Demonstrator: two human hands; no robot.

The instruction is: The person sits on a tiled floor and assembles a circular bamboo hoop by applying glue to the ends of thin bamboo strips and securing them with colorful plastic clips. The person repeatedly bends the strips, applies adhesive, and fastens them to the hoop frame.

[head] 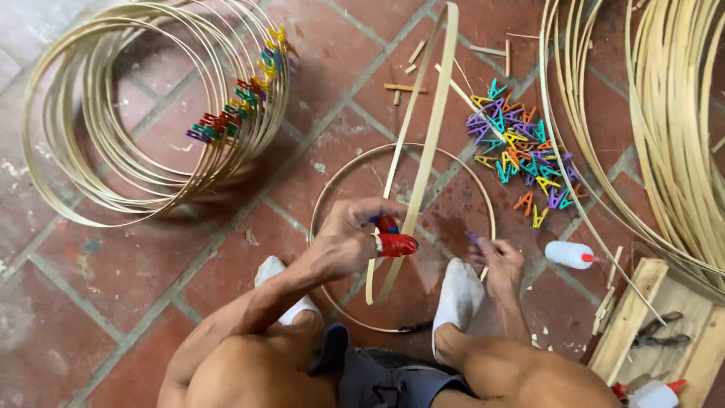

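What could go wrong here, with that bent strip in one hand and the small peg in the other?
The left hand alone pinches the long bamboo strip; if the grip slips, the bent strip may spring open. The right hand holds a small purple clip at the rim of the hoop on the floor; it could slip off the thin rim. The glue bottle lies on its side near the right foot, so it might leak or get kicked.

Pale tan bamboo strip, multicoloured clips, red-brown floor tiles.
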